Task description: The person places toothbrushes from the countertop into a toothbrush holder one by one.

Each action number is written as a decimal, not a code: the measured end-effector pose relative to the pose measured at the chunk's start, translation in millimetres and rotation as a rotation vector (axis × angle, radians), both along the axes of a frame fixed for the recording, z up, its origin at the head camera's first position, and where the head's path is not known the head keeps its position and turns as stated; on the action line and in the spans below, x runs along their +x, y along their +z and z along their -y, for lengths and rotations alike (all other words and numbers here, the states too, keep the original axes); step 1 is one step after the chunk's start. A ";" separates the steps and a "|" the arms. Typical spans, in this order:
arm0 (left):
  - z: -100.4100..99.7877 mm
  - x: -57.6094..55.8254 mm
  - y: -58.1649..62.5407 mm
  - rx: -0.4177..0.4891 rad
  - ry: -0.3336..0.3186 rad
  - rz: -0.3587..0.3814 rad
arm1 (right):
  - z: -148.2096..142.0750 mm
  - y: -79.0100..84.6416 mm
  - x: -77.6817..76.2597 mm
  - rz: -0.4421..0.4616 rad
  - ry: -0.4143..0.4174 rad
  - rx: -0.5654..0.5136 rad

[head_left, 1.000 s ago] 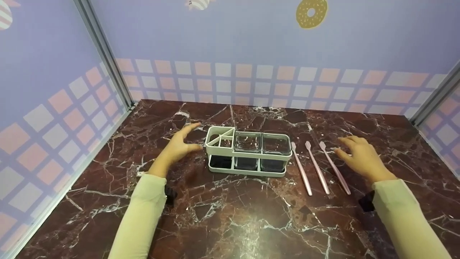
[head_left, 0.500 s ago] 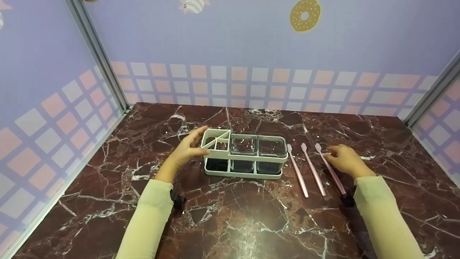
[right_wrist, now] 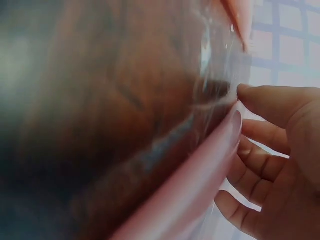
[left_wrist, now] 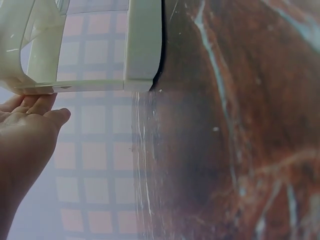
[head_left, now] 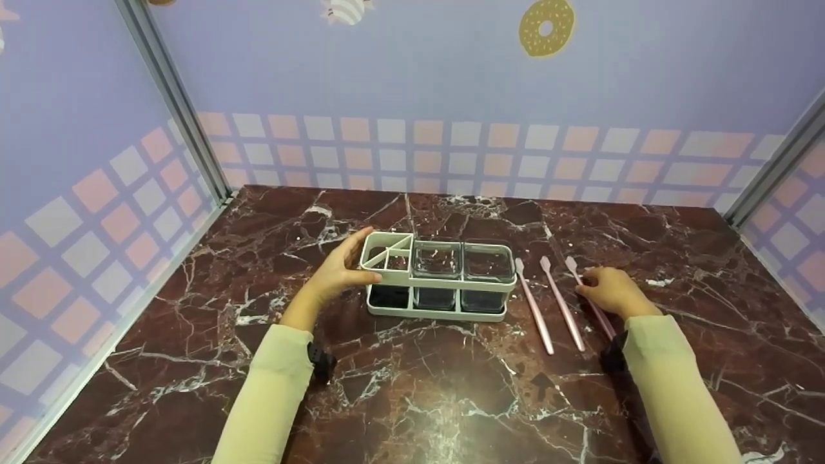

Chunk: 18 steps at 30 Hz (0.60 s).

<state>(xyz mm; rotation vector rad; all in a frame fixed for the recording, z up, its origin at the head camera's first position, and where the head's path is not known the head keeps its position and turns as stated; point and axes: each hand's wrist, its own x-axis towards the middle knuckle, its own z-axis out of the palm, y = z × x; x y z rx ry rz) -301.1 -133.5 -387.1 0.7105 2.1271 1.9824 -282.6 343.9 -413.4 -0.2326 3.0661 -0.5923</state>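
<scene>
The left end of the pale green holder (head_left: 445, 282) is held between the thumb and fingers of the left hand (head_left: 334, 274). The rightmost pink brush (head_left: 572, 265) is met by the right hand (head_left: 613, 291); whether it is pinched cannot be told. Two more brushes (head_left: 533, 309) are noted between the hands, beyond the holder. Steady holder support and a firm, level brush grip, clear of its neighbours, are advised.

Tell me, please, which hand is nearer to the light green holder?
Left. The left hand touches the holder at its left end; the right hand is away to its right, at the rightmost pink toothbrush.
</scene>
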 end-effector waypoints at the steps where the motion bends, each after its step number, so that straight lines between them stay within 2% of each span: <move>1: -0.3 0.0 -0.2 0.006 -0.001 0.002 | 0.2 -0.9 -0.3 -0.007 0.002 0.003; 9: -1.6 -0.5 -0.5 0.026 0.006 0.004 | 3.2 0.1 -2.7 0.002 -0.003 0.014; 18: -2.8 -1.5 -2.4 -0.004 0.035 0.000 | 7.8 0.4 -1.7 0.007 -0.004 0.025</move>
